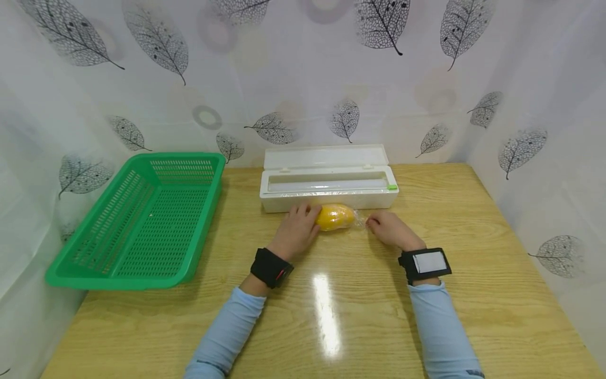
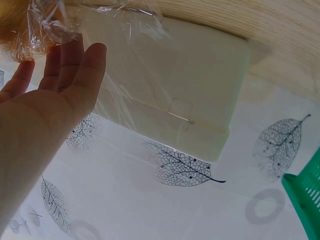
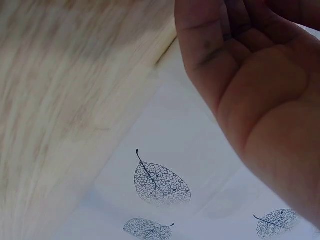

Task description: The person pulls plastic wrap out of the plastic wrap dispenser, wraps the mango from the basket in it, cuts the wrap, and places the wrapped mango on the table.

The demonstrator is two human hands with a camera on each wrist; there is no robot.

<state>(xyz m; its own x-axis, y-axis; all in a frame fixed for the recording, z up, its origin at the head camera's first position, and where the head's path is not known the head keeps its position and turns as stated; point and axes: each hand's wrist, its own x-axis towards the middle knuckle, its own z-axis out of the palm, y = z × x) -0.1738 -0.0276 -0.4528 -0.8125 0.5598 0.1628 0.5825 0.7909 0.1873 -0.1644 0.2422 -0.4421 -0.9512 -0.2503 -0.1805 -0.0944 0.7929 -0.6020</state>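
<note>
A yellow oval fruit (image 1: 337,217), wrapped in shiny cling film, lies on the table just in front of a white cling film box (image 1: 326,200). My left hand (image 1: 297,231) grips the fruit's left end, thumb on the near side and fingers over the far side. In the left wrist view, loose crinkled film (image 2: 55,25) shows at the fingertips. At the fruit's right end my right hand (image 1: 390,230) pinches the gathered tail of cling film (image 1: 361,218). The right wrist view shows curled fingers (image 3: 205,50); the pinched film is hidden there.
The box's lid (image 1: 326,157) stands raised at the back, with a film roll (image 1: 326,185) inside and a green slider (image 1: 392,187) at its right end. A green plastic basket (image 1: 193,247) stands at the left. Leaf-patterned cloth (image 1: 293,79) hangs behind the wooden table (image 1: 379,326).
</note>
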